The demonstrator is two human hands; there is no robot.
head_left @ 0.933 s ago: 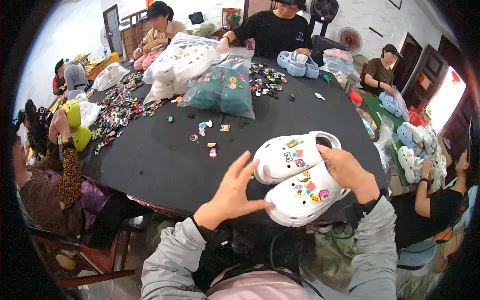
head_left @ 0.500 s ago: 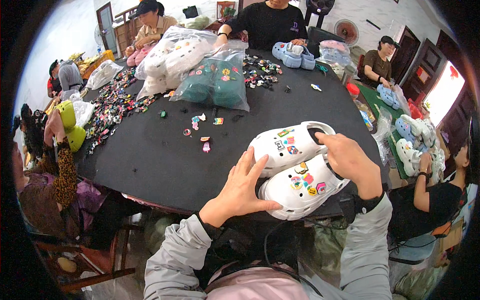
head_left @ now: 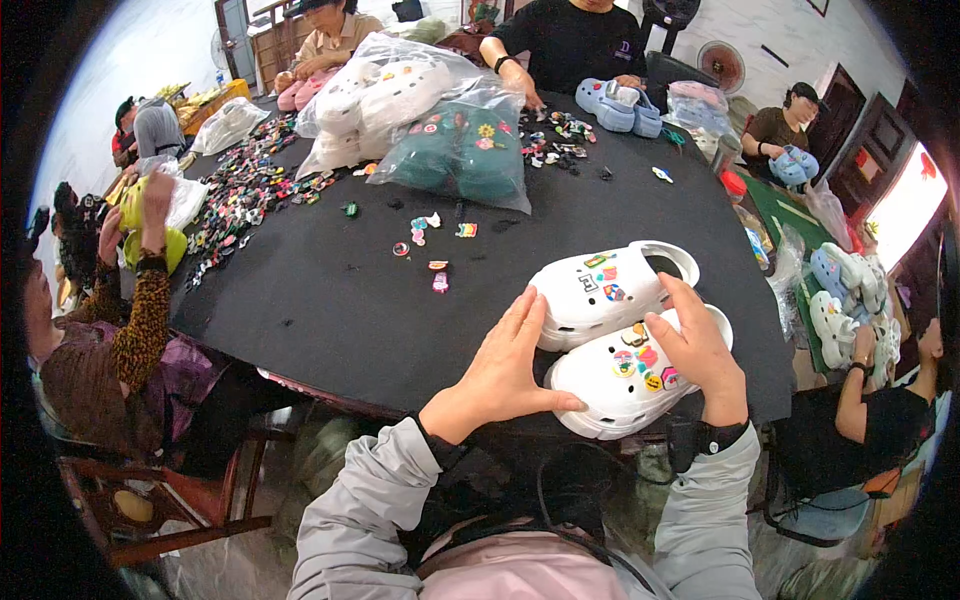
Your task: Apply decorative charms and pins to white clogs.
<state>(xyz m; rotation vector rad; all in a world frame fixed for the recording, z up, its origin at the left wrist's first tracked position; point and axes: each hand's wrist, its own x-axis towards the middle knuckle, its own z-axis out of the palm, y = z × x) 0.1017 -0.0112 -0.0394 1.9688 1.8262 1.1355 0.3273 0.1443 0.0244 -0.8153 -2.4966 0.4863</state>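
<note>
Two white clogs decorated with colourful charms sit side by side at the table's near edge, toes to the left. Against their toes rests my left hand [head_left: 500, 372], fingers stretched and thumb apart: its fingertips meet the far clog [head_left: 570, 318], its thumb the near clog [head_left: 600, 408]. My right hand [head_left: 705, 350] lies over the near clog's opening, with thumb and forefinger spread; that forefinger reaches beside the far clog's heel. Part of the near clog's opening is hidden under this hand. Farther left on the tabletop lie a few loose charms, among them a rainbow one [head_left: 467, 230].
Bagged white clogs [head_left: 405, 95] and bagged green clogs [head_left: 465, 150] stand mid-table. A heap of charms [head_left: 235, 195] spreads at the left. Blue clogs [head_left: 620, 108] sit before a co-worker in black [head_left: 575, 45]. Another person [head_left: 130, 330] at left handles lime clogs.
My right hand has moved from the far clog's heel onto the near clog, its fingers spreading. My left hand keeps touching the toes. The view has shifted slightly.
</note>
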